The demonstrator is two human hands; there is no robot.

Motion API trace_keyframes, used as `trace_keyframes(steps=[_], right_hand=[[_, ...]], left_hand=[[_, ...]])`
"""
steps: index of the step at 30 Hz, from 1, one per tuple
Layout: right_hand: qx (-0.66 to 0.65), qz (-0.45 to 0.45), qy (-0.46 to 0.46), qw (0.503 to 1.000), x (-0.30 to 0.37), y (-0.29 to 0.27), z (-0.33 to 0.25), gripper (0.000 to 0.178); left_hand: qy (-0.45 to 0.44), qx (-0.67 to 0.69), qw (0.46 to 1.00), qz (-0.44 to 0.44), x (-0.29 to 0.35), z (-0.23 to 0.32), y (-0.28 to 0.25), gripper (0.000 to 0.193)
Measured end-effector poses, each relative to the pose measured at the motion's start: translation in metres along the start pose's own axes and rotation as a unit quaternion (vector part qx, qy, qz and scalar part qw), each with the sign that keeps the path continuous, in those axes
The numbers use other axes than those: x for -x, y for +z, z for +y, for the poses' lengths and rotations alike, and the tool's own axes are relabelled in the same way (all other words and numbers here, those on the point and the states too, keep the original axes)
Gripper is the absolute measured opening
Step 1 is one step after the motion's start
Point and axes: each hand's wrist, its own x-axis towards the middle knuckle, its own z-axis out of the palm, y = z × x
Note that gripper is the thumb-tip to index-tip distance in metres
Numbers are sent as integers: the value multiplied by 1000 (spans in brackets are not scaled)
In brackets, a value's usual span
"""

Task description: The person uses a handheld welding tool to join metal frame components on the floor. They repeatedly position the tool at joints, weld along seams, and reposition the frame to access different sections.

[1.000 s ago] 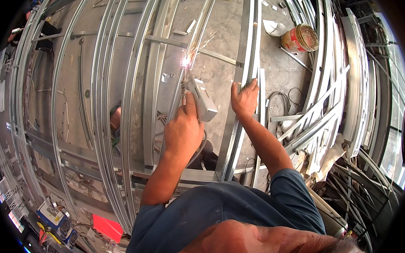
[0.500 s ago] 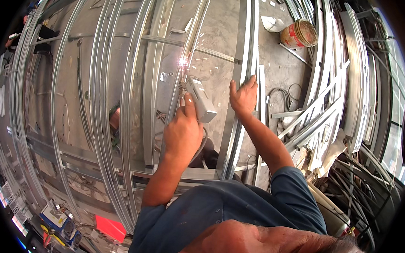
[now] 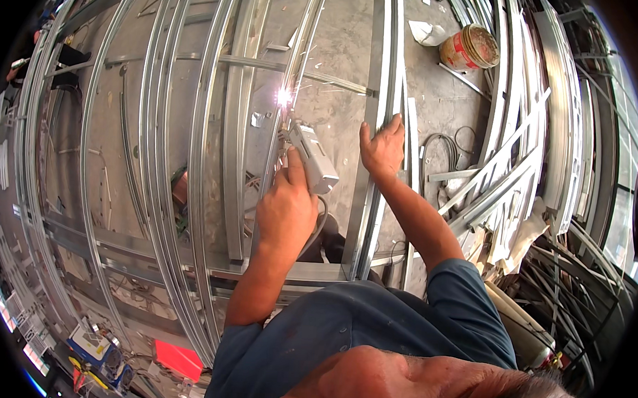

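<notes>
In my left hand point(image 3: 286, 210) is a grey, boxy handheld welding gun point(image 3: 314, 158), with my fingers wrapped round it and the index finger stretched along its side. A cable hangs from its near end. At its nozzle a bright pinkish-white glare point(image 3: 284, 96) throws sparks onto a narrow metal profile point(image 3: 306, 33), near a crossbar point(image 3: 331, 82). The glare hides the exact spot being heated. My right hand point(image 3: 383, 148) lies with fingers apart on a wide metal rail point(image 3: 387, 60) to the right, holding nothing.
Long parallel metal profiles point(image 3: 151, 128) fill the left side. A red-and-yellow bucket point(image 3: 471, 48) stands at the far right, near a coiled cable point(image 3: 442, 153) and stacked metal lengths point(image 3: 508, 182). At the far left is another person point(image 3: 69, 56). Pliers point(image 3: 83, 375) lie near left.
The glare and gun have shifted slightly toward me and to the left along the profile, and the glare looks larger. My right hand stays on the rail.
</notes>
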Motion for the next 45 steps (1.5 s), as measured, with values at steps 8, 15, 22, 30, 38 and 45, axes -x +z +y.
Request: trace_keyframes(steps=[8,15,22,30,38,45], right_hand=[[11,-13,8,1000,0,-1,-1,91],[11,7,8,1000,-1,0,-3,91],[15,-9,17,1000,3,-4,-4,91],[-6,6,-3,1000,1,1,10,95],[-45,3,-5,999,0,-13,22,97],[-258,-135,-151,945,39,-28,104,90]], left_hand=[[-9,5,1000,-11,2,0,-2,89],[42,94,991,87,24,3,-18,78],[66,183,979,63,60,4,-33,77],[21,228,967,110,151,9,-13,74],[-168,244,938,181,283,76,20,70],[-189,347,888,235,298,218,51,45]])
